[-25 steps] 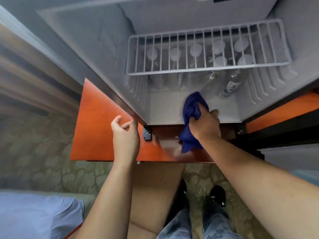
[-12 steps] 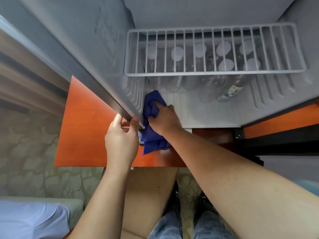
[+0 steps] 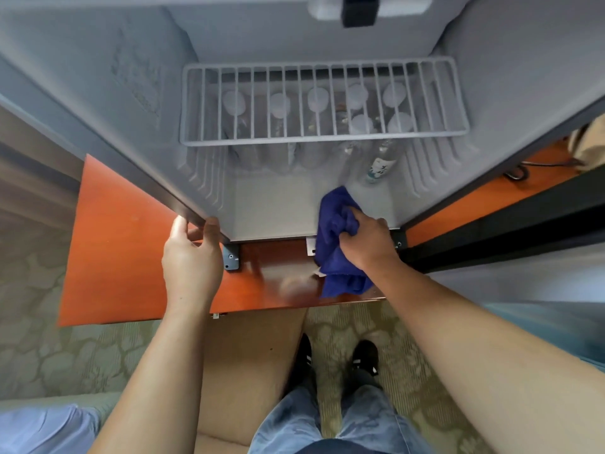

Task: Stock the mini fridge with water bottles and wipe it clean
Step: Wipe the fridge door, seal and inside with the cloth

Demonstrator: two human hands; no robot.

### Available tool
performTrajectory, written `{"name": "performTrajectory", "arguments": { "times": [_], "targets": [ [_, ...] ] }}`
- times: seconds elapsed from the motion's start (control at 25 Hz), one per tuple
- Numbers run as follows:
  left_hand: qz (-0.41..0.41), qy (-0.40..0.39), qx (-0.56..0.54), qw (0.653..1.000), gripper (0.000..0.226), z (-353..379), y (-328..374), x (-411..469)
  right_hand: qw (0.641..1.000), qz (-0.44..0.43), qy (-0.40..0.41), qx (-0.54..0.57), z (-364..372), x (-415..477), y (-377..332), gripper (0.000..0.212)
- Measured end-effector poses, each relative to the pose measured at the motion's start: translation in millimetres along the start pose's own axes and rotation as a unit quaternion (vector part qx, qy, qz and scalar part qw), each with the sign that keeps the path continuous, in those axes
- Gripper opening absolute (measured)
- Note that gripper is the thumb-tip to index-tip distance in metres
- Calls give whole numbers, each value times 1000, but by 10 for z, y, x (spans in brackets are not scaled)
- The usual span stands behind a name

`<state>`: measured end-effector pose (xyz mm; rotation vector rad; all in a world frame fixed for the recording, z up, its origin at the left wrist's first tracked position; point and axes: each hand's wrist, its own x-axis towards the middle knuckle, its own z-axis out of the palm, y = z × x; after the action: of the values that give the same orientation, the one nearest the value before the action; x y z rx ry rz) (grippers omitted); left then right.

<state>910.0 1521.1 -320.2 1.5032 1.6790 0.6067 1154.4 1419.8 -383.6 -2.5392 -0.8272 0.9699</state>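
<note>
Fridge floor (image 3: pixel 278 208) under right hand (image 3: pixel 366 240) gripping cloth (image 3: pixel 337 237).

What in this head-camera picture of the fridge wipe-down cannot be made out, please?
- Water bottles: bodies veiled by the wire shelf; exact count unclear.
- Label on the front bottle: too small to read.
- Fridge floor beneath the blue cloth: hidden by cloth and right hand.
- Fridge top: cut off by the frame edge.

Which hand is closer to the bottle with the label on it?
The right hand. It grips the blue cloth on the fridge floor just in front of the labelled bottle. The left hand holds the fridge's left front edge, far across from it.
</note>
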Motion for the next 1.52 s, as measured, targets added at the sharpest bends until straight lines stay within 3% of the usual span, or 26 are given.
{"name": "performTrajectory", "arguments": {
  "times": [0.24,0.4,0.52,0.6,0.76,0.84,0.92,1.12,1.2,1.32,1.52],
  "targets": [
    [-13,-10,-11,1000,14,-28,89,-59,986,100,45,125,-76,-109,236,34],
    [-42,-37,-42,998,9,-31,87,-39,967,74,-10,245,94,-358,-225,19],
    [-119,-89,-82,985,31,-20,17,-68,936,-6,-76,343,298,-551,-759,32],
    [-140,-142,-103,975,31,-31,9,-132,919,-30,-103,381,367,-597,-1082,31],
    [-111,-97,-132,980,44,-263,122,-137,882,39,-190,430,451,-570,-1524,21],
    [-57,-82,-148,984,40,-399,176,-89,856,64,-189,477,468,-558,-1593,26],
    [-21,-83,-155,984,25,-459,281,-81,832,44,-176,524,417,-614,-1609,29],
    [-2,-67,-149,987,21,-439,353,-133,784,-56,-153,600,67,-800,-1723,25],
    [-27,-67,-160,985,22,-454,361,-144,785,-88,-149,595,-48,-879,-1835,22],
    [-61,-49,-162,984,29,-457,396,-133,827,-123,-119,536,-83,-940,-1930,16],
    [2,-74,-98,992,44,-513,413,-191,864,-110,-93,483,6,-852,-1910,22]
  ]
}}
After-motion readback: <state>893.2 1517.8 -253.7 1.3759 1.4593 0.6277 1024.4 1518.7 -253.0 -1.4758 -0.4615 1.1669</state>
